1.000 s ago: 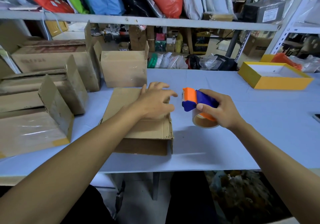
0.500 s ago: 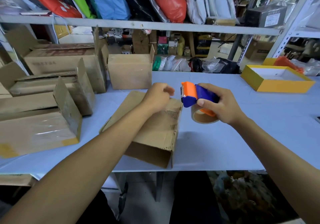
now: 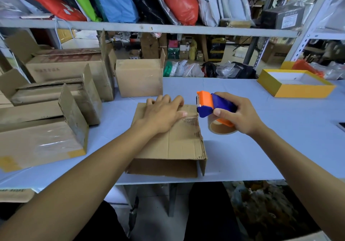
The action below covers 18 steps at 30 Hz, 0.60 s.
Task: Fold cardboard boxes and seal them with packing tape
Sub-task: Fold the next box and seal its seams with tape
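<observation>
A brown cardboard box (image 3: 179, 143) lies on the pale blue table (image 3: 261, 147), its closed flaps facing up and its near side open toward me. My left hand (image 3: 164, 114) presses flat on the far part of the box top, fingers straight. My right hand (image 3: 240, 115) grips a tape dispenser (image 3: 211, 106) with an orange head and blue body, a brown tape roll (image 3: 220, 129) under it. The dispenser hovers just right of the box's far right corner, its head close to my left fingertips.
Several cardboard boxes (image 3: 56, 99) with raised flaps crowd the table's left side, and one upright box (image 3: 139, 78) stands behind the work box. A yellow tray-like box (image 3: 296, 84) sits at the far right. Shelving with coloured bags (image 3: 177, 0) runs overhead.
The box, tilted and turned half a second ago, now lies flat and square to me. My left hand went from a loose curl to pressing flat on it. The dispenser stayed beside the box.
</observation>
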### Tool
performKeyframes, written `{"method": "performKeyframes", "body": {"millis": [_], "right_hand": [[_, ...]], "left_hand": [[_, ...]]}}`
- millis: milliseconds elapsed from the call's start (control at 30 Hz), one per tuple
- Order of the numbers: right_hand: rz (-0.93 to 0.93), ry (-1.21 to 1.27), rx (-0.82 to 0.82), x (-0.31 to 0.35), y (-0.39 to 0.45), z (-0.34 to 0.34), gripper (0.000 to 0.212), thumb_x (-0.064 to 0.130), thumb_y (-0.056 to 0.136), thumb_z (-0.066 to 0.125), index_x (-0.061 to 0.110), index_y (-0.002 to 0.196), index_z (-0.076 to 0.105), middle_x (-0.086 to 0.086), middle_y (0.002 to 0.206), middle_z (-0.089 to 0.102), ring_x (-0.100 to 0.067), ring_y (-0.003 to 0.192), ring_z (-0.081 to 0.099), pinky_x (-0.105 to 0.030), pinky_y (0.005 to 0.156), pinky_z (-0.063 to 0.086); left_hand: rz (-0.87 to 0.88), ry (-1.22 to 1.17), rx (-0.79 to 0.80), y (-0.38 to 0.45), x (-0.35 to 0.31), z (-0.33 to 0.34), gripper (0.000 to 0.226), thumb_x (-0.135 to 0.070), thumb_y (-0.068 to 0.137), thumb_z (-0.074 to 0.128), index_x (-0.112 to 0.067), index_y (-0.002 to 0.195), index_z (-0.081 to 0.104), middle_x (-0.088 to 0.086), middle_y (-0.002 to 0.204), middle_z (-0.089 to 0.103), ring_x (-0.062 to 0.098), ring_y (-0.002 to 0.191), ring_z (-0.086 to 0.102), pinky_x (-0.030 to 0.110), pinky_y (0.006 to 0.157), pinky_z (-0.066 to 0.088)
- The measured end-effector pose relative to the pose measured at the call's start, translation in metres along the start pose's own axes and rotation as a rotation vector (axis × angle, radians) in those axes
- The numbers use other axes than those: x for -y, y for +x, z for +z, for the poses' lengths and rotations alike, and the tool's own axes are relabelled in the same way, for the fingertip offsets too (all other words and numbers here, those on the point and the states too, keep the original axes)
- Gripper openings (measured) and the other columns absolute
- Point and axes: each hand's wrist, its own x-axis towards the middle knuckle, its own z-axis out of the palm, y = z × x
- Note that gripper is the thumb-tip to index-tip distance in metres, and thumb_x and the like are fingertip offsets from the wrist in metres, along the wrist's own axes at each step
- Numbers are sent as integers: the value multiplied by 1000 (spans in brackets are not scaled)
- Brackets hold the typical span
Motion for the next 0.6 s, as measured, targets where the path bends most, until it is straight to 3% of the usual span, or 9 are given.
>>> {"method": "performKeyframes", "body": {"millis": [100,233,367,467,600], "right_hand": [[2,-4,5,2,-2,1,42,63,72,64,45,110,61,21,97,66,-8,91,62,-27,79,50],[15,-23,22,4,-6,2,47,65,70,62,45,113,59,25,99,65,-2,93,61,-20,76,48],[15,0,12,6,-8,-2,43,63,70,64,47,110,60,23,99,66,-4,93,61,-20,76,49],[-6,-8,6,9,-7,-5,43,62,72,64,48,112,59,22,100,66,-6,95,61,-17,76,49],[-27,-9,12,10,-8,-2,45,62,73,65,46,115,58,22,101,65,-8,96,61,-16,75,49]], "left_hand": [[34,-31,-4,1,5,-2,32,-54,100,41,-32,122,48,-3,107,48,21,109,44,37,84,24],[129,-161,37,5,26,-2,26,-30,102,48,-35,127,57,-5,105,53,25,110,48,36,88,31],[144,-178,-28,1,23,-7,36,-11,100,49,-25,130,63,1,122,58,26,118,46,30,95,35],[64,-480,-91,-8,-9,-20,36,-11,103,43,-12,137,57,3,128,62,16,113,56,23,90,39],[-138,-1027,174,-8,-32,-22,31,-9,104,45,-4,133,56,6,107,68,12,79,66,21,63,50]]}}
